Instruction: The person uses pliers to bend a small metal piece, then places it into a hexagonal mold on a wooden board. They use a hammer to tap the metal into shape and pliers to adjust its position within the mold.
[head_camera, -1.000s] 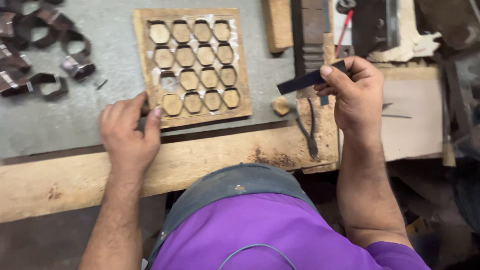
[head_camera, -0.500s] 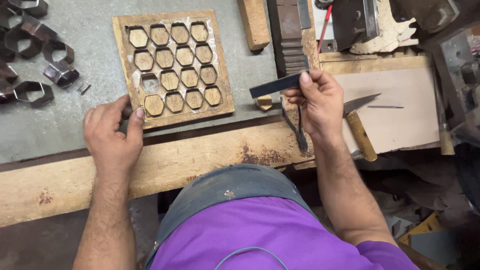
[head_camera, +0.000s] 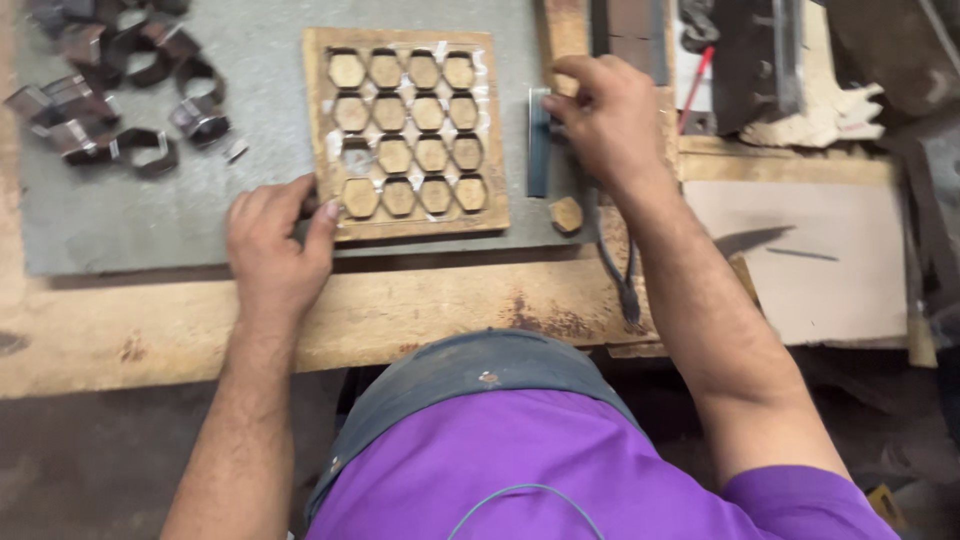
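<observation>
Metal rings (head_camera: 120, 110): heaped at far left on the grey mat (head_camera: 150, 210), well apart from both hands.
Left hand (head_camera: 272, 240): fingers curled, pressing the lower left corner of the wooden board (head_camera: 405, 130).
Wooden board: flat on the mat, hexagon cutouts in rows, between the two hands.
Right hand (head_camera: 610, 120): closed around a dark flat metal strip (head_camera: 540, 155), standing just beside the board's right edge.
Table (head_camera: 420, 310): worn wooden front edge below the mat.
</observation>
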